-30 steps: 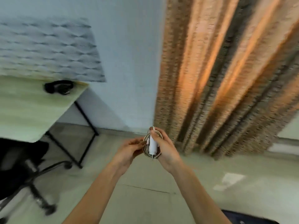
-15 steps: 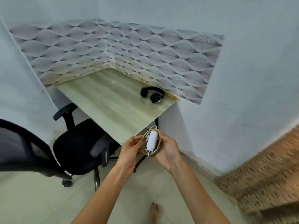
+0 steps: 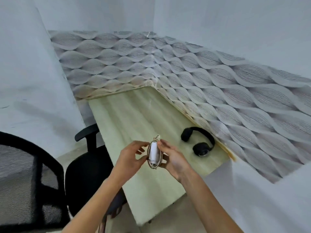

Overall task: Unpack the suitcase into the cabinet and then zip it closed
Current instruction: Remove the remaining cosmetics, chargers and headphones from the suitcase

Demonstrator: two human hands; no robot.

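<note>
You are holding a small white charger (image 3: 154, 153) with its cord wrapped around it. The fingers of your left hand (image 3: 130, 158) and your right hand (image 3: 175, 159) both pinch it, up above the surface (image 3: 134, 115). I think you are carrying it away to store. No suitcase or cabinet shows, so next you must find the cabinet.

Headphones (image 3: 200, 142) lie on the desk (image 3: 134, 115) just right of the hands; a black chair (image 3: 87, 165) sits left, below them.
</note>
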